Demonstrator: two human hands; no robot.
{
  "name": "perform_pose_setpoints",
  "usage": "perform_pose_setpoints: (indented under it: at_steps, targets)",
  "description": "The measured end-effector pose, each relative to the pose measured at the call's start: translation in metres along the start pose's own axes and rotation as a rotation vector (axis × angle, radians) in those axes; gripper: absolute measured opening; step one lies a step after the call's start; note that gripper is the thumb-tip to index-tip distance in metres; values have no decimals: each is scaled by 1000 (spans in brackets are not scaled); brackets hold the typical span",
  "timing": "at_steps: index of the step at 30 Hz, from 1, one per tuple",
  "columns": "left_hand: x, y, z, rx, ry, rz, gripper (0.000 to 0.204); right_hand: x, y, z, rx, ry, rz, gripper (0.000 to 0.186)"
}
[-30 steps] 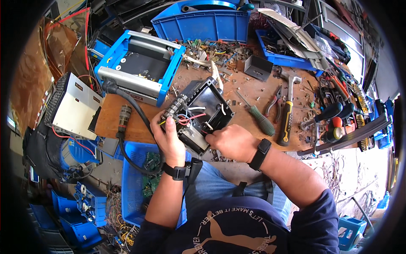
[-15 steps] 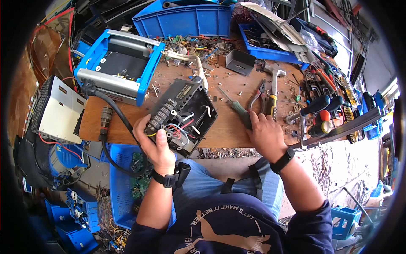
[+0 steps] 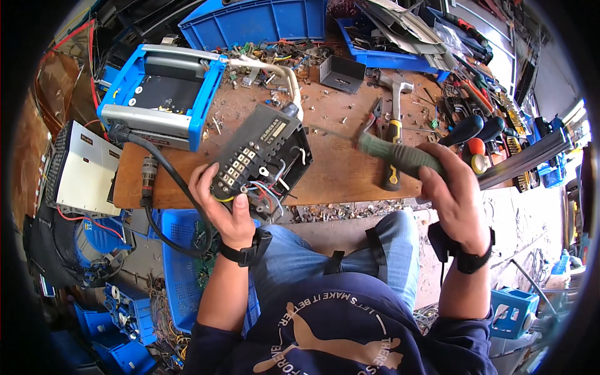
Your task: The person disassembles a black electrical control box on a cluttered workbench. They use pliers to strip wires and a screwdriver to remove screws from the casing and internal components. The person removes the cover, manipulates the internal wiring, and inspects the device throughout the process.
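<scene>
My left hand (image 3: 222, 209) grips the lower left corner of a black plastic housing (image 3: 262, 128), tilted over the bench's front edge. A row of screw terminals (image 3: 237, 165) runs along it, and its open side shows loose coloured wires (image 3: 269, 194). A thick beige cable (image 3: 294, 87) meets its far end. In my right hand (image 3: 456, 200), raised at the right, is a screwdriver (image 3: 400, 156) with a green handle. Its thin blade points left toward the housing, apart from it. Beyond it lie a claw hammer (image 3: 395, 106) and red-handled pliers (image 3: 372, 119).
On the wooden bench (image 3: 337, 169) stand a blue-and-silver frame (image 3: 156, 122) and a small black box (image 3: 342, 74). Scraps are scattered at the back before a blue crate (image 3: 256, 25). Tools crowd the right side. A blue basket (image 3: 178, 275) sits below, left of my legs.
My right hand has lifted the screwdriver off the bench and moved right, its blade now pointing left. The housing in my left hand has turned slightly, showing more of its terminals.
</scene>
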State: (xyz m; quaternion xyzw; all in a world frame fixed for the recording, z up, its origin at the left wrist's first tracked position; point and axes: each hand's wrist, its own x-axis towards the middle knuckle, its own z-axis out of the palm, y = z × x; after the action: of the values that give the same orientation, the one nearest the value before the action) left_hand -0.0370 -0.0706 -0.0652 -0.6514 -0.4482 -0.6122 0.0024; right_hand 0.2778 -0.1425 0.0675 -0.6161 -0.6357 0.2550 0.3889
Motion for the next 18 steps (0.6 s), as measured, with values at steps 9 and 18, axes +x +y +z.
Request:
perform_pose_setpoints:
  at_steps: [9, 18]
  targets:
    - [8, -20, -8, -55, -70, 26, 77, -34, -22, 5, 25, -119, -242, 34]
    - [7, -16, -5, -62, -59, 24, 79, -6, -3, 56, -17, -135, -246, 29]
